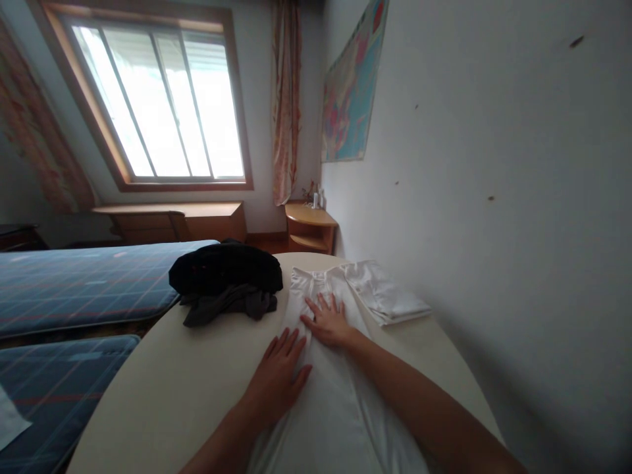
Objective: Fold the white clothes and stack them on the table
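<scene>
A long white garment (330, 388), which looks like a pair of trousers with a gathered waistband at the far end, lies stretched out on a round cream table (162, 388). My left hand (284, 368) rests flat along its left edge, fingers apart. Farther up, near the waistband, my right hand (328, 321) presses on the cloth with its fingers spread. Neither hand grips anything. Right of the waistband lies a folded white garment (388, 293). Part of the long garment is hidden under my right forearm, and its near end runs out of view.
Dark clothes (227, 270) are heaped at the table's far left. Blue plaid mattresses (89, 283) stand to the left. A white wall (494, 263) with a map (350, 92) runs close along the right. Behind are a corner shelf (311, 216) and a desk (212, 210).
</scene>
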The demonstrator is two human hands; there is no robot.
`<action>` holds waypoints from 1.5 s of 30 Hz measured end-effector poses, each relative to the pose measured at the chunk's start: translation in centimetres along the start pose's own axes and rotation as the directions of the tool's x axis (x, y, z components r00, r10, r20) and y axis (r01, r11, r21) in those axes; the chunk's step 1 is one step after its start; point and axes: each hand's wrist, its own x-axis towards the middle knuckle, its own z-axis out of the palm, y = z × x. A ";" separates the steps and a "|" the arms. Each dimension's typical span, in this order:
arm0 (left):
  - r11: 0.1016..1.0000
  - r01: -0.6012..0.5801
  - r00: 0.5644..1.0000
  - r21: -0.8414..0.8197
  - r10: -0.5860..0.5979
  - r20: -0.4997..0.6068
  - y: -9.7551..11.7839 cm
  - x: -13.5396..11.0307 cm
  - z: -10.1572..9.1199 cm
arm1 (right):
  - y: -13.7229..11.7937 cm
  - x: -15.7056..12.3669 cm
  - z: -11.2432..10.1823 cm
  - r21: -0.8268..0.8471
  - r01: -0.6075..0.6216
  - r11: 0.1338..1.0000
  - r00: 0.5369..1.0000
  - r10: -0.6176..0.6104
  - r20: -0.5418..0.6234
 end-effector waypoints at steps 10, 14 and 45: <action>0.997 0.078 0.994 -0.023 -0.079 -0.074 -1.1 -1.2 -1.3 | 0.4 7.2 -1.2 0.001 0.023 1.000 0.995 -0.022 -0.101; 0.995 0.087 0.995 -0.038 -0.088 -0.043 -1.2 -1.3 -1.4 | 0.3 7.7 -1.6 -0.027 0.007 1.000 0.988 -0.011 -0.155; 0.961 0.274 0.947 0.034 -0.276 0.163 -1.8 -3.5 -5.5 | 3.4 -9.4 -4.9 0.061 0.176 0.983 0.981 -0.169 -0.099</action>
